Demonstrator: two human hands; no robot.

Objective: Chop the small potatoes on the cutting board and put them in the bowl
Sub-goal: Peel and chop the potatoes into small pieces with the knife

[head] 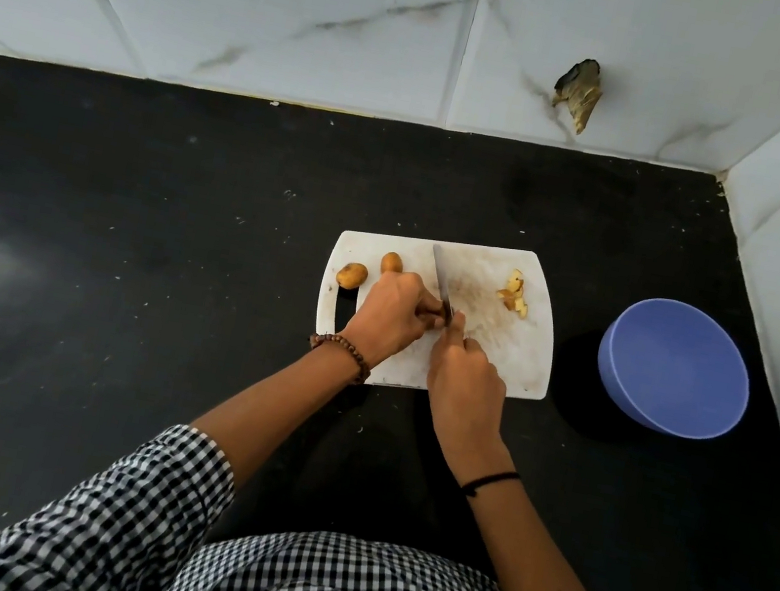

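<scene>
On the black worktop [129, 223]: 1 white cutting board [497, 356], 1 blue bowl [675, 366], 1 knife [441, 278]. Potatoes on the board: 3 in all, i.e. 2 whole ones, the left potato [352, 275] and the far potato [391, 262], plus a third potato [429, 309] mostly hidden by fingers. Chopped pieces [514, 297]: 1 small heap, approx. half a dozen bits, exact no. unclear. Hands in shot: 2, the left hand [389, 316] and the right hand [464, 378]. Wrist items: 2, i.e. 1 wooden bead bracelet [345, 347] and 1 thin black band [490, 482]. On the tiled wall behind: 1 brownish patch [577, 94].
</scene>
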